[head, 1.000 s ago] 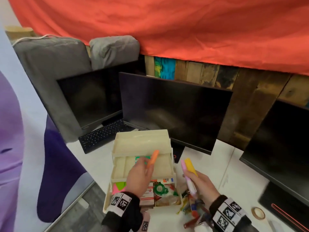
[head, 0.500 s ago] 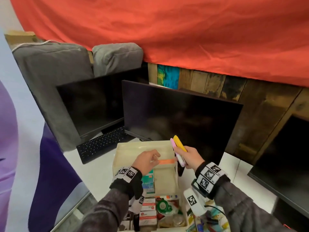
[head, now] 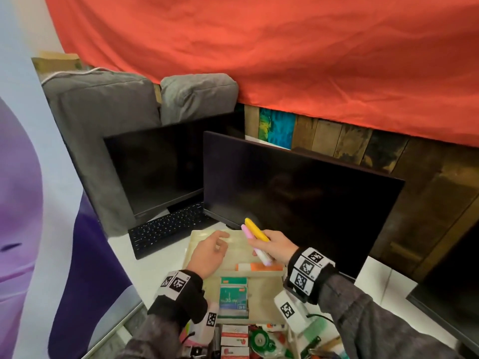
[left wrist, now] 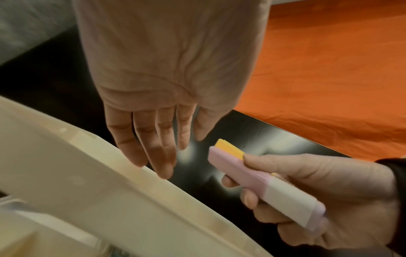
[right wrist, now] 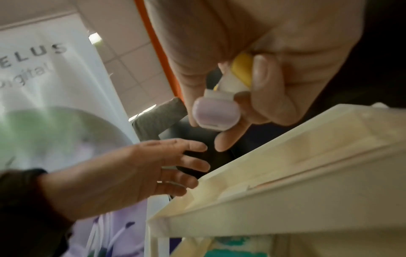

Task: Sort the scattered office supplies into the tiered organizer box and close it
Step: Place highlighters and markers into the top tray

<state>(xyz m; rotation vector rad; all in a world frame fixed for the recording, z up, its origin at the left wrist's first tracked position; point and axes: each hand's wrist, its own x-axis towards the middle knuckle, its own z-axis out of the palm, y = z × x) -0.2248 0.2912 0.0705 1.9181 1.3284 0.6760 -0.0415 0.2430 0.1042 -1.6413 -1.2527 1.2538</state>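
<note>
The orange marker (head: 259,267), held in the left hand (head: 207,257) a moment ago, is now seen lying flat in the top tier of the cream organizer box (head: 261,282), at about 3 o'clock from that hand. The left hand has been released and hovers with relaxed fingers (left wrist: 153,156) over the tier's far rim. One item is thus judged sorted. A pink marker (head: 255,246) and a yellow marker (head: 256,230) are grasped together in the right hand (head: 276,246), just above the same tier; they likely go in next. A green packet (head: 233,294) lies in the middle tier, at 6 o'clock from the orange marker.
</note>
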